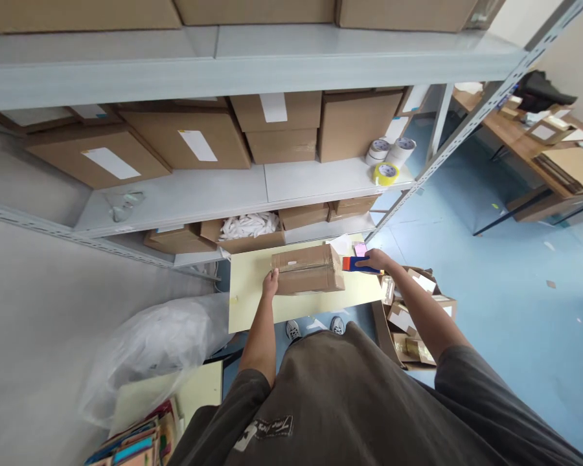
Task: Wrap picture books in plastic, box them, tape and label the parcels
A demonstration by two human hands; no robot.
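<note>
A brown cardboard box (307,279) lies lengthwise on the pale yellow tabletop (252,310), with a taped seam along its top. My left hand (271,283) grips its left end, thumb over the near edge. At the other end, my right hand (376,259) is wrapped round a blue-handled tool (358,263) with an orange-red front. The tool's front points at the box's right end, very close to it; whether they touch I cannot tell. A small pink pad (360,249) lies just beyond the tool.
Metal shelving (199,207) stands ahead, holding cardboard boxes (187,136) and several tape rolls (385,173). To the right on the floor is an open carton (386,336) of smaller boxes. A clear plastic bag (160,343) bulges at left. A wooden desk (515,139) stands far right.
</note>
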